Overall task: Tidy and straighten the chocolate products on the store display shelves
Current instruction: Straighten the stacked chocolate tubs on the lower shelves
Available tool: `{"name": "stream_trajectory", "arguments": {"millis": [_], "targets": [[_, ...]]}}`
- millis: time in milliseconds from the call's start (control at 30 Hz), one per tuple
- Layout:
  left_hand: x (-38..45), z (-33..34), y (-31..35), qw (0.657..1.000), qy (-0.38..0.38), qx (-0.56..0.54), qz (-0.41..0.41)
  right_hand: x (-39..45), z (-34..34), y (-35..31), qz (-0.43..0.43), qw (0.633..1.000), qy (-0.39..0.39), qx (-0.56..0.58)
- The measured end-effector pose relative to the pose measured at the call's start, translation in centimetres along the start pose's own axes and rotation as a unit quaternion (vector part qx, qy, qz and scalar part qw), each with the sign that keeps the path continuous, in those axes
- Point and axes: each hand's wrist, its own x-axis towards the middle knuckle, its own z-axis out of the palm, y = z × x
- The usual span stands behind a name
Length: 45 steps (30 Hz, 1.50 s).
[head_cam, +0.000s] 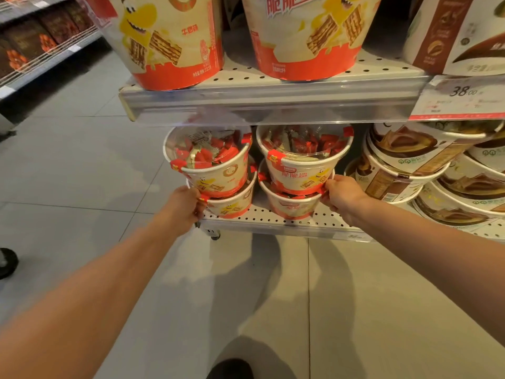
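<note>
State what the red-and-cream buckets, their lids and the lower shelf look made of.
Buckets: probably printed paperboard, matte with rolled rims. Lids: clear glossy plastic, wrapped sweets show through. Lower shelf: likely painted metal, perforated with rows of holes.

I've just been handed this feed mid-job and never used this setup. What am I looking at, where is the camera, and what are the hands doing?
There is one view only, from a camera worn on a person's head, looking down at a store shelf. No machine: two bare hands. The left hand grips the left stack of red-and-cream tubs; the right hand grips the right stack. Both stacks are two tubs high on the lower shelf. Brown-labelled tubs lean beside them. Bigger tubs stand on the shelf above.
</note>
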Motion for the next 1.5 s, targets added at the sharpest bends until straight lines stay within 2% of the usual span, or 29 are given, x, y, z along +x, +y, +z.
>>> {"name": "stream_trajectory", "arguments": {"millis": [200, 233, 300, 367, 433, 500, 567, 600, 667, 733, 867, 1000, 1200, 1333, 1500], "targets": [[-0.8, -1.2, 0.7, 0.998, -0.037, 0.055, 0.003, -0.8, -0.6, -0.4, 0.01, 0.999, -0.034, -0.014], [-1.0, -1.3, 0.6, 0.997, -0.023, 0.075, 0.008, -1.4, -0.8, -0.4, 0.007, 0.999, -0.038, -0.013], [-1.8, -1.8, 0.5, 0.986, 0.059, 0.147, 0.055, -3.4, -1.4, -0.1, -0.042, 0.998, -0.005, -0.049], [-3.4, -2.5, 0.7, 0.939, 0.164, 0.24, 0.186, -6.3, -2.0, 0.2, -0.186, 0.973, 0.072, -0.112], [-5.3, -3.1, 1.4, 0.873, 0.196, 0.308, 0.325, -9.0, -2.6, 0.0, -0.333, 0.925, 0.115, -0.14], [-6.5, -3.4, 2.7, 0.803, 0.168, 0.379, 0.428, -9.9, -3.2, -0.4, -0.423, 0.872, 0.134, -0.206], [-6.3, -3.6, 4.1, 0.733, 0.112, 0.464, 0.485, -9.5, -3.7, -1.4, -0.485, 0.806, 0.152, -0.302], [-6.1, -3.5, 4.8, 0.713, 0.088, 0.491, 0.492, -9.1, -3.8, -2.1, -0.507, 0.778, 0.153, -0.339], [-5.7, -3.3, 5.4, 0.702, 0.048, 0.517, 0.487, -8.3, -3.9, -3.6, -0.521, 0.74, 0.127, -0.407], [-5.5, -3.2, 5.4, 0.687, 0.037, 0.536, 0.49, -7.6, -3.7, -4.9, -0.492, 0.734, 0.09, -0.46], [-6.2, -2.8, 5.0, 0.638, 0.032, 0.559, 0.529, -7.0, -3.0, -5.8, -0.438, 0.767, 0.034, -0.467], [-6.9, -2.2, 4.5, 0.644, 0.029, 0.547, 0.534, -7.0, -3.0, -5.4, -0.443, 0.786, 0.015, -0.431], [-6.8, -2.1, 4.3, 0.682, 0.049, 0.533, 0.498, -6.9, -3.8, -5.1, -0.468, 0.771, -0.012, -0.432], [-7.0, -1.4, 3.5, 0.682, 0.072, 0.526, 0.503, -7.3, -3.3, -5.2, -0.455, 0.777, -0.001, -0.435], [-7.3, -2.0, 4.1, 0.672, 0.036, 0.526, 0.52, -7.8, -3.6, -5.5, -0.452, 0.755, 0.001, -0.475]]}}
